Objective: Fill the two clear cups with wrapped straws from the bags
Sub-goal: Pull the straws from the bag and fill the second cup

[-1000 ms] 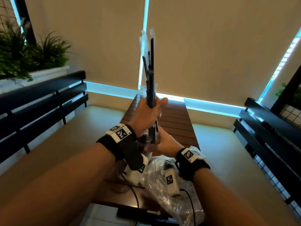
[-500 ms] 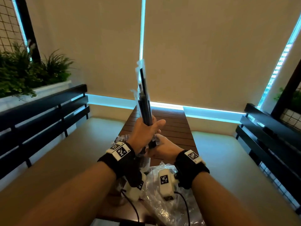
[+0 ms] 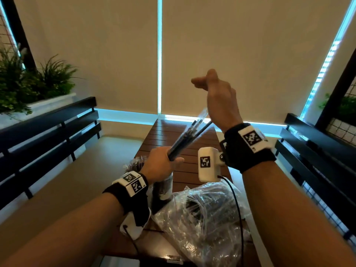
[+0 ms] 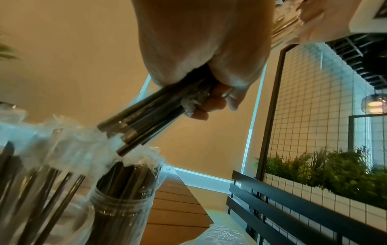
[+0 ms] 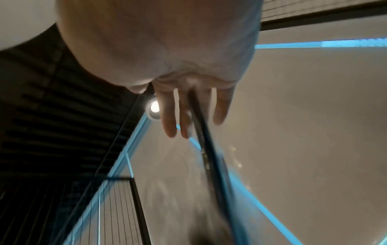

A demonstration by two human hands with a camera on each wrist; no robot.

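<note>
My left hand grips a bundle of black wrapped straws near its lower end, with the bundle leaning up and to the right. The right hand is raised, fingers straight, its palm against the bundle's upper ends. In the left wrist view the straws' lower ends hang just above a clear cup packed with wrapped straws. That cup stands below my left hand. A second clear cup holding straws stands just to its left, partly hidden.
A crumpled clear bag with more straws lies on the near end of the slatted wooden table. Black benches flank the table. Planters with greenery sit behind the left bench.
The bundle tipped from upright to leaning right and came lower. My right hand left the bundle's bottom end, rose and opened against its top ends.
</note>
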